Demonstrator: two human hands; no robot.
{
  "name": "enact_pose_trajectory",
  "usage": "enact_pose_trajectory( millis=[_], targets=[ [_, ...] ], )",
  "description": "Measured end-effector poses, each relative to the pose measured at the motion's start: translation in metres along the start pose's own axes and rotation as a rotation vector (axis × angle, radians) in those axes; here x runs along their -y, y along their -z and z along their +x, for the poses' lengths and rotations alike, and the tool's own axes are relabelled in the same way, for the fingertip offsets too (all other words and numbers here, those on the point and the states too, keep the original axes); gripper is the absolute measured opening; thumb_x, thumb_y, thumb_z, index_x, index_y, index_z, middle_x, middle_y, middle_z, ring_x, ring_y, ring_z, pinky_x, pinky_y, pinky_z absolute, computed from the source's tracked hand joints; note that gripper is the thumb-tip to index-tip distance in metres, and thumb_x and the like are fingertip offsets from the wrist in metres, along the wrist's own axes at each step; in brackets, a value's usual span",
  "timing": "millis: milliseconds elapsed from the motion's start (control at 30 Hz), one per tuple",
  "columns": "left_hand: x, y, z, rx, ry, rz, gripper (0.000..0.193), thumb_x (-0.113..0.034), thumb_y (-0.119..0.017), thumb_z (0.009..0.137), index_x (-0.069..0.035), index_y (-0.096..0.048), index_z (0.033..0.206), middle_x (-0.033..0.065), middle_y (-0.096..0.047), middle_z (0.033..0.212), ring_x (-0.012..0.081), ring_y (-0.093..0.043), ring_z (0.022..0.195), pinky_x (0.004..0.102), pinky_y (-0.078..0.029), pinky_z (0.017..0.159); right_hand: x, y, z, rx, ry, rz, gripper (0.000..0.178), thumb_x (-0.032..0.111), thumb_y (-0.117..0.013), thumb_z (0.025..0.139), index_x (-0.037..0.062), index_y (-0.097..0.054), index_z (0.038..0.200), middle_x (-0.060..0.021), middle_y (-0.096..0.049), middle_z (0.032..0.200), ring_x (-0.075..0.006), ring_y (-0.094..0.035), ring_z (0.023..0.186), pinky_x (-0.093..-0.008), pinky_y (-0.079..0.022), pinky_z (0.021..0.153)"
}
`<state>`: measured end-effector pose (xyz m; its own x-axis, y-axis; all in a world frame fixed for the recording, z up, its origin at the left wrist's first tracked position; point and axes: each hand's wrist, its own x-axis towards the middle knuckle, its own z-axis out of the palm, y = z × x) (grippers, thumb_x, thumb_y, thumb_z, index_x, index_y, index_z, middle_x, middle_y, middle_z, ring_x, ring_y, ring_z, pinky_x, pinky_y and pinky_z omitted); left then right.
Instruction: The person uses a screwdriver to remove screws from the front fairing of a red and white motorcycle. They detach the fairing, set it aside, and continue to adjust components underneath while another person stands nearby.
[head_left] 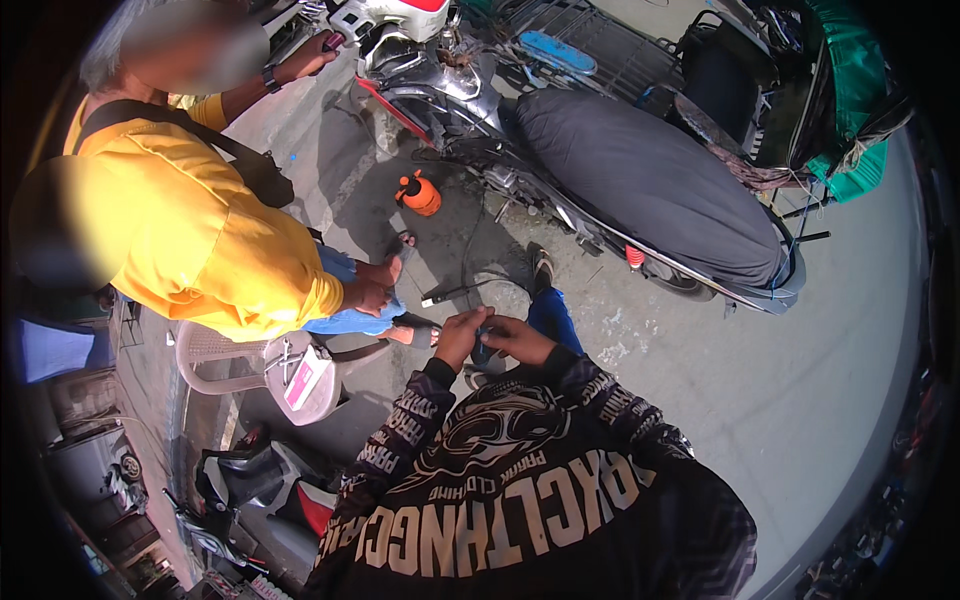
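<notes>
My left hand [460, 338] and my right hand [517, 341] meet in front of my body, fingers curled close together. Between them is a small dark item, mostly hidden by the fingers, so its kind cannot be told. Just beyond my hands, a thin black cable or hose [478, 284] with a whitish end loops over the ground. A motorcycle [570, 215] stands ahead to the right, its long seat [640, 180] dark grey. Near its front part, an orange pump sprayer bottle [421, 196] rests on the pavement.
At left, a person in a yellow top [200, 230] has one hand on the motorcycle's handlebar. A plastic chair [215, 383] holds metal tools and a white-and-pink box [307, 377]. Another motorcycle [260, 480] is behind it. Green tarp [858, 170] and metal racks stand far right.
</notes>
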<state>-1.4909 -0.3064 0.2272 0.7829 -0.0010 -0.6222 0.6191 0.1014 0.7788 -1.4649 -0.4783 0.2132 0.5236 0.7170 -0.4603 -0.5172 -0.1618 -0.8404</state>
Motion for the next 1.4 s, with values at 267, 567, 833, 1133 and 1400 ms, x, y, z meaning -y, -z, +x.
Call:
enact_pose_trajectory(
  millis=[267, 567, 833, 1133, 1400],
  targets=[
    [-0.037, -0.006, 0.138, -0.095, 0.298, -0.136, 0.057, -0.047, -0.036, 0.098, 0.0, -0.05, 0.129, 0.0117, -0.059, 0.116, 0.0221, -0.059, 0.103, 0.0361, -0.051, 0.082, 0.039, 0.126, 0.125, 0.115, 0.141, -0.25, 0.036, 0.025, -0.057, 0.087, -0.0022, -0.058, 0.111, -0.0155, -0.064, 0.099, -0.0245, -0.061, 0.092, -0.0363, -0.046, 0.082],
    [-0.236, 0.12, 0.394, -0.798, -0.55, 0.905, 0.059, -0.011, -0.074, 0.071, -0.003, -0.05, 0.125, 0.0121, -0.059, 0.111, 0.0264, -0.058, 0.103, 0.0369, -0.046, 0.087, 0.173, 0.359, 0.313, -0.254, 0.546, -0.556, 0.017, 0.013, -0.05, 0.091, 0.0007, -0.057, 0.1, -0.0109, -0.054, 0.069, -0.0147, -0.058, 0.063, -0.0335, -0.045, 0.06],
    [-0.358, 0.18, 0.504, -0.612, -0.33, 1.708, 0.038, -0.028, -0.072, 0.076, -0.01, -0.06, 0.108, 0.0145, -0.067, 0.095, 0.034, -0.063, 0.093, 0.0466, -0.043, 0.087, 0.17, 0.342, 0.35, -0.123, 0.22, -0.284, 0.022, 0.02, -0.048, 0.088, 0.0016, -0.059, 0.093, -0.0199, -0.062, 0.078, -0.0347, -0.062, 0.076, -0.0412, -0.046, 0.07],
    [-0.361, 0.191, 0.502, -0.597, -0.416, 1.647, 0.027, -0.027, -0.075, 0.074, -0.009, -0.066, 0.092, 0.0158, -0.067, 0.08, 0.0345, -0.065, 0.078, 0.0419, -0.05, 0.068, 0.17, 0.342, 0.361, -0.119, 0.056, -0.111, 0.019, 0.016, -0.052, 0.089, 0.0011, -0.057, 0.1, -0.0098, -0.057, 0.07, -0.0167, -0.056, 0.065, -0.0317, -0.044, 0.062],
    [-0.366, 0.193, 0.505, -0.592, -0.309, 1.637, 0.027, -0.025, -0.076, 0.072, -0.007, -0.067, 0.089, 0.0172, -0.067, 0.081, 0.0348, -0.065, 0.078, 0.0404, -0.05, 0.068, 0.169, 0.34, 0.36, -0.118, 0.077, -0.109, 0.021, 0.019, -0.047, 0.091, 0.0008, -0.057, 0.095, -0.0171, -0.062, 0.076, -0.0252, -0.064, 0.064, -0.0379, -0.047, 0.063]
  ],
)
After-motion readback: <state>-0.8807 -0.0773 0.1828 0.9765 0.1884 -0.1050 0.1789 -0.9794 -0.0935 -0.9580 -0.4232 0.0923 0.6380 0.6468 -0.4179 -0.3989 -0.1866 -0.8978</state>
